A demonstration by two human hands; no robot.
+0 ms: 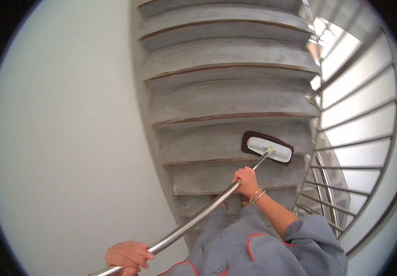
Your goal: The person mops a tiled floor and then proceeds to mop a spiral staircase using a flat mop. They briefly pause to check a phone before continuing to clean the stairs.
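Note:
A push broom with a pale plastic head (259, 146) and dark bristles rests on a stair tread toward the right side of the flight. Its shiny metal handle (191, 222) slants down to the lower left across my body. My right hand (247, 181), with bracelets at the wrist, is wrapped around the handle a short way above the broom head. Lower left, my left hand (128, 257) grips the handle near its upper end, which runs out of the picture. The bristles are partly hidden beneath the head.
Curved grey concrete stairs (226, 100) with brownish worn nosings fill the middle. On the left rises a plain pale wall (63, 138). A metal railing (354, 141) with several bars bounds the right side. My feet are on a step below the broom, partly hidden by grey trousers (215, 238).

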